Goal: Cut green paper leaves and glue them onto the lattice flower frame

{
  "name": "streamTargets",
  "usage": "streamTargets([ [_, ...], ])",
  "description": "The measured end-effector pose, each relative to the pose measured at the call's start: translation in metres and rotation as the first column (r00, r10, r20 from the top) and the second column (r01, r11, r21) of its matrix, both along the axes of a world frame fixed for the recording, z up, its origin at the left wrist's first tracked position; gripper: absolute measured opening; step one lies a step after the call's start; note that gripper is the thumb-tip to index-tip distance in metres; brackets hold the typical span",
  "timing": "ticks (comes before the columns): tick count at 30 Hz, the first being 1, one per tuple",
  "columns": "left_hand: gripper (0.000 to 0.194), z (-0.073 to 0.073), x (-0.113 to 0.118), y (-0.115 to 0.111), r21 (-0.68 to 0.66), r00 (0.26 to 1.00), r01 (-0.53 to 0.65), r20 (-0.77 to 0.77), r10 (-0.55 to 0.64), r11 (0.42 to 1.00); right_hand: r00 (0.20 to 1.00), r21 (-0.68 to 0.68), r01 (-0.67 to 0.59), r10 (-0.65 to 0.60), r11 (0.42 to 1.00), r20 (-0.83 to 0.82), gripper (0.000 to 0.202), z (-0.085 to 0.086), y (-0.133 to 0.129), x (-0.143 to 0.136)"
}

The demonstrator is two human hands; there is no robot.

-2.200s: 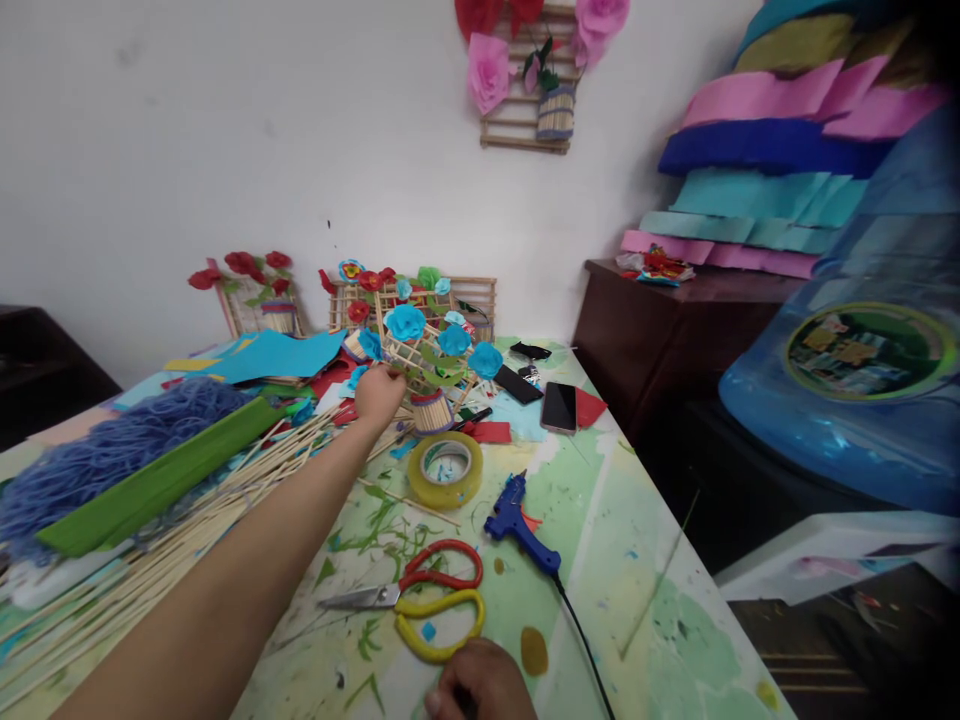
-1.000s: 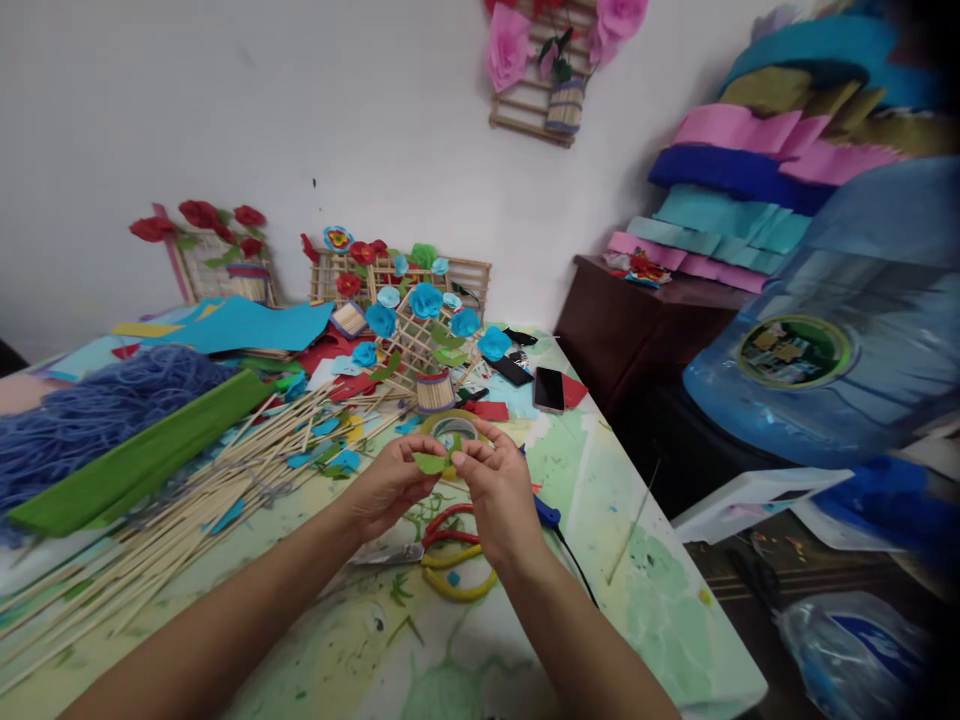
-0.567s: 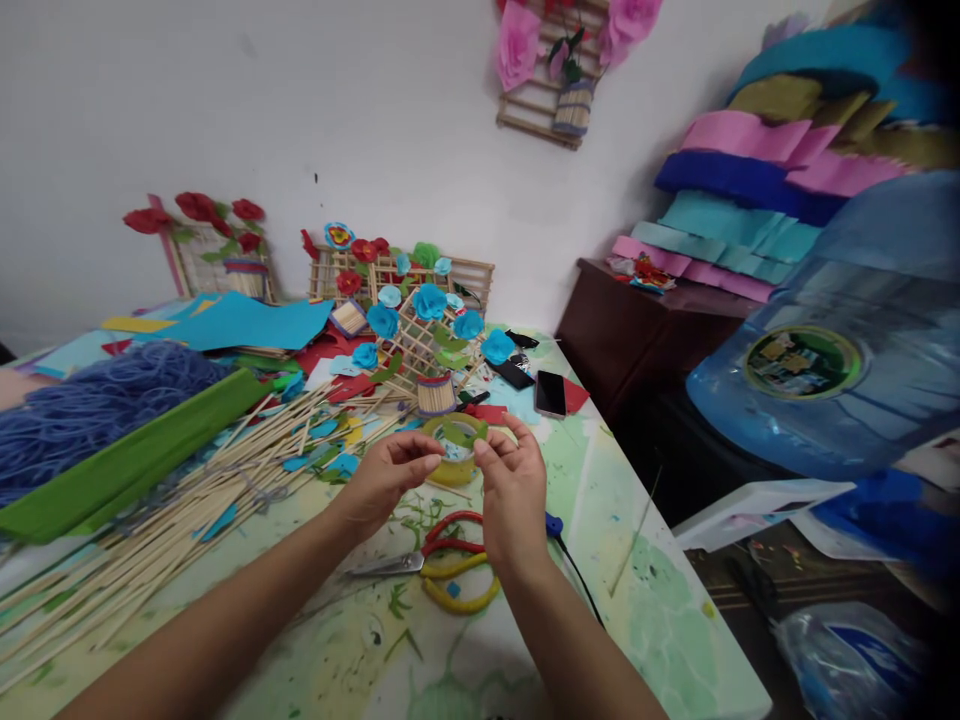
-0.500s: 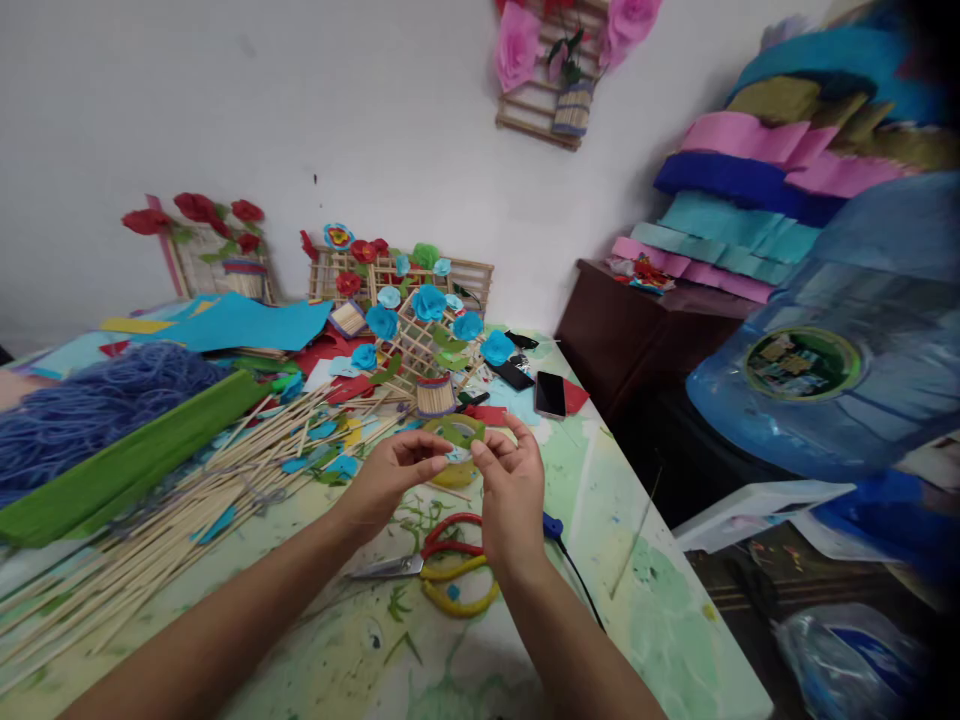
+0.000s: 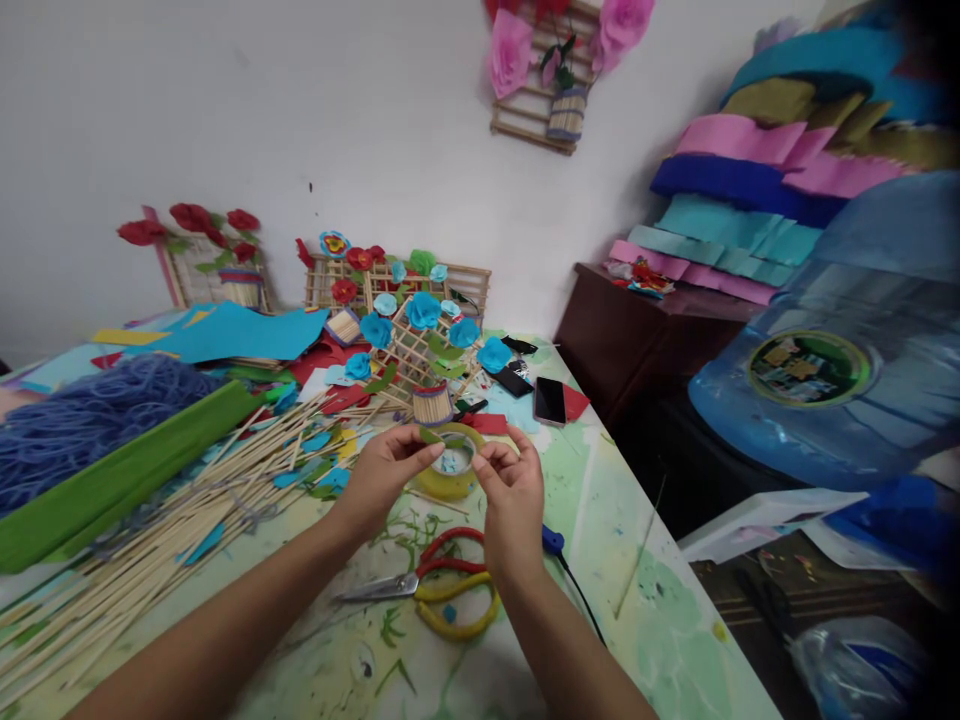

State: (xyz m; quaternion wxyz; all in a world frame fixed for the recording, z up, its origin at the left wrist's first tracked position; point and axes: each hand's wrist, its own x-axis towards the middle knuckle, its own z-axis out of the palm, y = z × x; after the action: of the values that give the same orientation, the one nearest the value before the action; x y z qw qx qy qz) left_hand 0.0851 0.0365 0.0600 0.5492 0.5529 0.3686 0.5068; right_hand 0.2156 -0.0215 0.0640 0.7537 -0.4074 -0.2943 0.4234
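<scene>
Over the tape roll (image 5: 442,488), the left hand (image 5: 384,472) pinches a green leaf (image 5: 430,436) in its fingertips; whether the right hand (image 5: 516,492) grips it too, I cannot tell. Behind, the stick frame (image 5: 409,347) already bears blue flowers (image 5: 424,311); this leaf is not yet on it.

A pale green-and-white patterned table (image 5: 675,640) carries metal scissors with red and yellow looped handles (image 5: 414,584), a round roll of yellowish tape (image 5: 444,487), a loose spread of thin, pale wooden sticks (image 5: 196,520) and a black-screened rectangular phone (image 5: 550,400).
</scene>
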Motion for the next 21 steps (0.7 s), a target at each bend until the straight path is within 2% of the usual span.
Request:
streamTargets([
  [3, 0.019, 0.009, -0.019, 0.033, 0.203, 0.968, -0.066, -0.224, 0.112, 0.977, 0.998, 0.003, 0.014, -0.014, 1.000, 0.063, 0.057, -0.005, -0.013, 0.011],
  [5, 0.017, 0.018, -0.031, 0.061, 0.373, 0.878, -0.142, -0.379, 0.291, 0.917, 0.995, 0.009, 0.013, -0.013, 1.000, 0.095, 0.057, -0.012, -0.022, 0.018],
  [6, 0.016, 0.022, -0.036, 0.074, 0.411, 0.847, -0.158, -0.411, 0.337, 0.898, 0.994, 0.010, 0.008, -0.009, 1.000, 0.112, 0.057, -0.015, -0.027, 0.021],
  [10, 0.022, 0.028, -0.044, 0.116, 0.257, 0.846, -0.175, -0.454, 0.279, 0.950, 0.976, 0.001, -0.026, 0.026, 1.000, 0.215, 0.054, -0.024, -0.035, 0.033],
  [13, 0.029, 0.023, -0.039, 0.134, 0.177, 0.863, -0.185, -0.440, 0.246, 0.967, 0.938, -0.013, -0.089, 0.088, 0.996, 0.336, 0.052, -0.019, -0.030, 0.044],
  [17, 0.031, 0.017, -0.030, 0.147, 0.111, 0.869, -0.212, -0.434, 0.239, 0.971, 0.841, -0.006, -0.156, 0.136, 0.988, 0.524, 0.049, -0.008, -0.009, 0.061],
  [21, 0.025, 0.014, -0.024, 0.154, 0.146, 0.816, -0.306, -0.469, 0.339, 0.941, 0.749, 0.001, -0.140, 0.106, 0.990, 0.654, 0.049, -0.012, 0.028, 0.076],
])
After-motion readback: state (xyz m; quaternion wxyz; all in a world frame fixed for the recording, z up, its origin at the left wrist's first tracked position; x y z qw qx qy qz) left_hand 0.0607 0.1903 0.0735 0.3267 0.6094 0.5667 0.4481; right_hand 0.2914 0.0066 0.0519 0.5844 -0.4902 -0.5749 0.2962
